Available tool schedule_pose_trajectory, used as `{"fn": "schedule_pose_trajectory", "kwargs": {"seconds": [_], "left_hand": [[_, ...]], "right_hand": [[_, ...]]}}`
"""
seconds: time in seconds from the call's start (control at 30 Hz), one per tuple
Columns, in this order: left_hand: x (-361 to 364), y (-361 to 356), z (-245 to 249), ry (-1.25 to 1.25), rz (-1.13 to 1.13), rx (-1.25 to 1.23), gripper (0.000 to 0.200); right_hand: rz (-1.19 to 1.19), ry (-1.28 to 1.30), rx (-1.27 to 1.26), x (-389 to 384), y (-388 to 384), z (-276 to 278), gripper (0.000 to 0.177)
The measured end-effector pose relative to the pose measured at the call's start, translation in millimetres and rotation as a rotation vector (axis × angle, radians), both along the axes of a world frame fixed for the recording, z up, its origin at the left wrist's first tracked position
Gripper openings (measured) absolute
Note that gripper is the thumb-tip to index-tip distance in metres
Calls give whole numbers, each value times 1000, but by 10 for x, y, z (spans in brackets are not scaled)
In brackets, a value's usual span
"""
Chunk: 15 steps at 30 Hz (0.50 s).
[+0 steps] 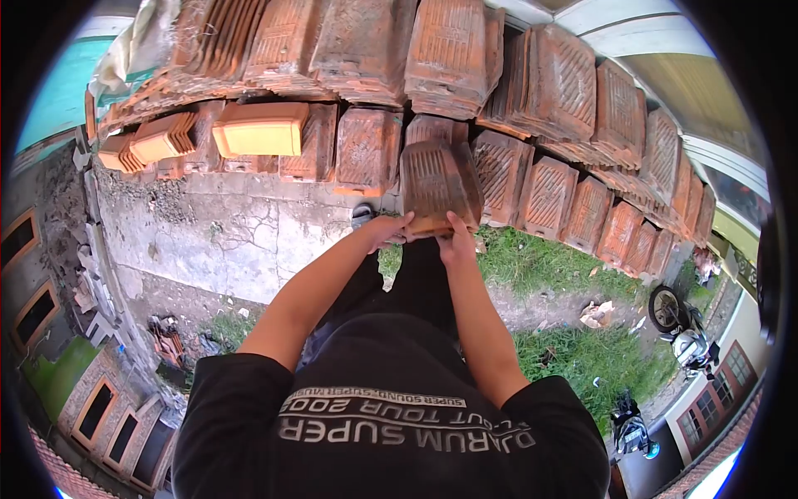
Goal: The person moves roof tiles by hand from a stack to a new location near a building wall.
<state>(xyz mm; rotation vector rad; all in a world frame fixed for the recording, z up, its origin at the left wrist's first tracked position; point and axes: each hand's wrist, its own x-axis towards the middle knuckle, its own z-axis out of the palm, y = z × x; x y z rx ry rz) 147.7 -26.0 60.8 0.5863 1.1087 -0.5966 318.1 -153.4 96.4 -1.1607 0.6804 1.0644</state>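
Note:
A dark, weathered clay roof tile (434, 179), perhaps with others beneath it, lies between my two hands in front of the lower row of stacked tiles. My left hand (391, 231) grips its near left corner, thumb on top. At the near right corner my right hand (456, 239) holds it the same way, thumb up and fingers underneath. The far end of the tile overlaps a stacked tile (436, 129) behind it. To the left stands a stack of reddish tiles (366, 150), and to the right are tiles with slanted grooves (500, 175).
Further tile stacks (357, 46) form a higher row behind. Bright orange ridge pieces (259, 130) sit at the left. Cracked concrete (224, 237) and grass (532, 258) lie below. A motorcycle (690, 341) stands far right.

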Motion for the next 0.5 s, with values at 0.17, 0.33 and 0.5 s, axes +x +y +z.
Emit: {"fn": "schedule_pose_trajectory", "kwargs": {"seconds": [0.17,0.33,0.5], "left_hand": [[-608,27,-35,-254,-221,620,72],[-195,958,724,-579,-484,1348,66],[509,1370,1578,-1076,-909,1256,79]], "right_hand": [[242,-205,-212,-4,-320,540,38],[558,-250,-106,122,-461,1105,39],[877,-314,-105,272,-232,1946,47]]}}
